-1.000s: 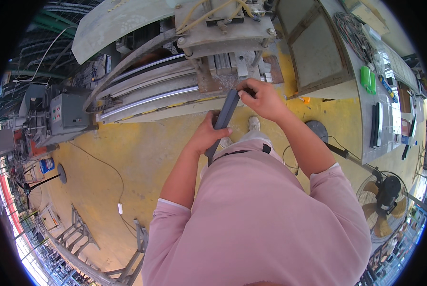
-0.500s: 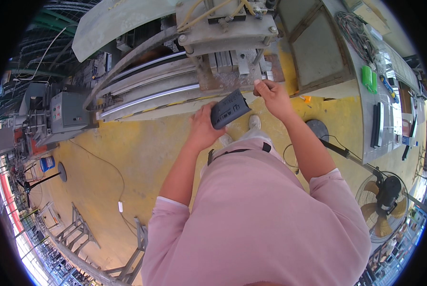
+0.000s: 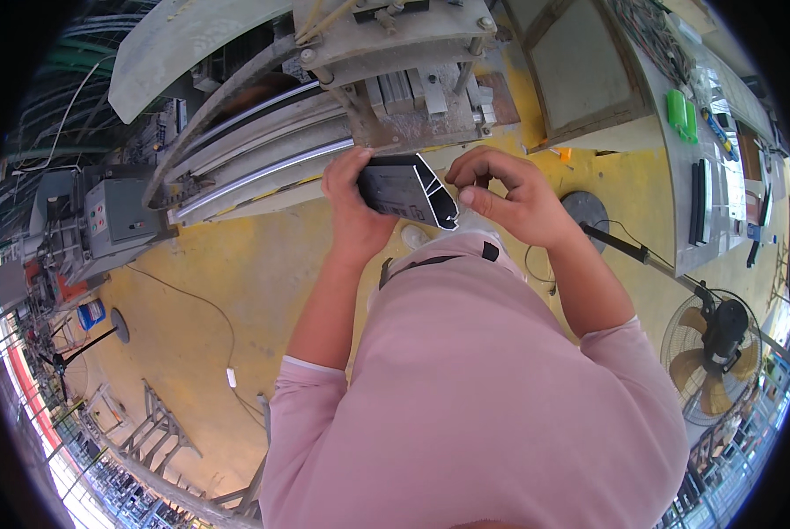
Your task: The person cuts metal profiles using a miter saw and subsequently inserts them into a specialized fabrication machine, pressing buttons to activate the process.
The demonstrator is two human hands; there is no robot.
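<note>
My left hand (image 3: pixel 357 204) grips a short dark grey metal profile (image 3: pixel 393 196), thumb over its top and fingers around its far end. Its cut end points right, showing bright edges, hollow chambers and thin inner webs. Close beside that end is my right hand (image 3: pixel 511 196), with fingers curled in and the thumb near the forefinger. Whether anything small is between those fingertips is hidden. Beyond both hands stands a press machine (image 3: pixel 395 63) with metal blocks (image 3: pixel 396 93) under its upper plate.
A grey control box (image 3: pixel 120 214) with buttons stands left. To the right, a bench (image 3: pixel 668 167) carries green containers (image 3: pixel 681 116) and dark profile pieces (image 3: pixel 700 201). A standing fan (image 3: pixel 710 348) is at lower right. A cable (image 3: pixel 223 331) crosses the yellow floor.
The profile has turned so its hollow cut end faces right and shows its webs. My left hand moved slightly left and up; my right hand came lower, close to the cut end.
</note>
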